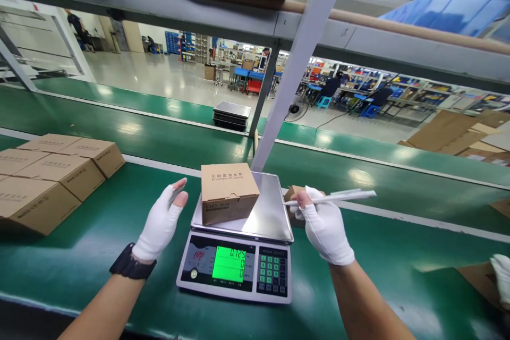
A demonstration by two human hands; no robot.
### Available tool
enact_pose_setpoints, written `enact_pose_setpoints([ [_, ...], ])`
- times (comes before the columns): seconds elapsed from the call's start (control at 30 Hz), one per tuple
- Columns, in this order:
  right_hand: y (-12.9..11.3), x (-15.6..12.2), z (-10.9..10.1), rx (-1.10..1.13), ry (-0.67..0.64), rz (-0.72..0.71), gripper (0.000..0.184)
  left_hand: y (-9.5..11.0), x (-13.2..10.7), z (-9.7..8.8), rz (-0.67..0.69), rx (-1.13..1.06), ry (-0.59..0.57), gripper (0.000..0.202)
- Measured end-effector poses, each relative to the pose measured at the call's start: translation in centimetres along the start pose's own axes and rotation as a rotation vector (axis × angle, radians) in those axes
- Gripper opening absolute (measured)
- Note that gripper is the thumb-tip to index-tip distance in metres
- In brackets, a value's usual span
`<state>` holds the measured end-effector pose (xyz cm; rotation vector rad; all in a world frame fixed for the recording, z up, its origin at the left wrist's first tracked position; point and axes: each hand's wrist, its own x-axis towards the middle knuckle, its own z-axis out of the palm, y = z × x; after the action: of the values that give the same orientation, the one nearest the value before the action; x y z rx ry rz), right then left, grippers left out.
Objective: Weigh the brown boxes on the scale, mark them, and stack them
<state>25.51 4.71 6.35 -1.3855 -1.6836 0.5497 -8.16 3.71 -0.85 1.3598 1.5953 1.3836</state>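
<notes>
Both forearms reach in from the bottom edge, each hand in a white fingerless glove. On the right hand (326, 228) the bare fingertips pinch a slim white pen (334, 197), whose barrel runs off toward three o'clock; the rest of that hand is curled loosely round it. The left hand (161, 220) is released, fingers straight and together, palm turned toward the scale and holding nothing, hovering just beside the platform at its nine o'clock; a black wristband (128, 263) sits behind the glove. Between the hands stands a digital weighing scale (239, 265) with a lit green readout, and on its steel pan, toward the left half, rests a small closed cardboard box (228, 192) printed as a brushless DC pump. It looks stiff-walled and compact, probably modest in weight with a dense part inside, and the matte card should not slip; I judge it best gripped across its two opposite side walls, or from above over the lid, without pressing the flap in. At nine to ten o'clock a stack of like cartons (51, 175) lies on the green conveyor belt (119, 234). Another brown carton (292, 194) peeks out behind the right hand. A second person's gloved hand (502, 276) shows at four o'clock.
</notes>
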Motion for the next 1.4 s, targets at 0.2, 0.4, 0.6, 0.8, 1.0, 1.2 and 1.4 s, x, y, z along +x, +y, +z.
enact_pose_setpoints([
  [0.2, -5.7, 5.0, 4.0, 0.124, -0.150, -0.184, 0.046, 4.2, 2.7, 3.5, 0.040, -0.267, -0.294, 0.133],
  [0.4, -7.6, 8.0, 6.6, -0.051, -0.361, -0.086, 0.039, 6.0, 1.9, 4.5, -0.054, -0.369, -0.365, 0.129],
  [0.6, -8.2, 9.2, 7.9, -0.189, -0.332, -0.045, 0.036, 5.4, 2.0, 4.5, -0.034, -0.394, -0.374, 0.123],
  [0.8, -8.1, 9.3, 8.0, -0.204, -0.344, -0.044, 0.035, 5.0, 2.0, 4.7, -0.014, -0.390, -0.393, 0.122],
  [1.0, -8.2, 9.3, 8.1, -0.223, -0.326, -0.036, 0.032, 4.9, 2.0, 4.6, -0.006, -0.406, -0.386, 0.119],
  [1.2, -8.2, 9.4, 8.2, -0.203, -0.304, -0.008, 0.031, 5.7, 1.8, 4.5, -0.039, -0.431, -0.393, 0.121],
  [1.4, -8.2, 9.4, 8.3, -0.215, -0.297, -0.001, 0.029, 5.3, 1.9, 4.6, -0.041, -0.430, -0.382, 0.119],
])
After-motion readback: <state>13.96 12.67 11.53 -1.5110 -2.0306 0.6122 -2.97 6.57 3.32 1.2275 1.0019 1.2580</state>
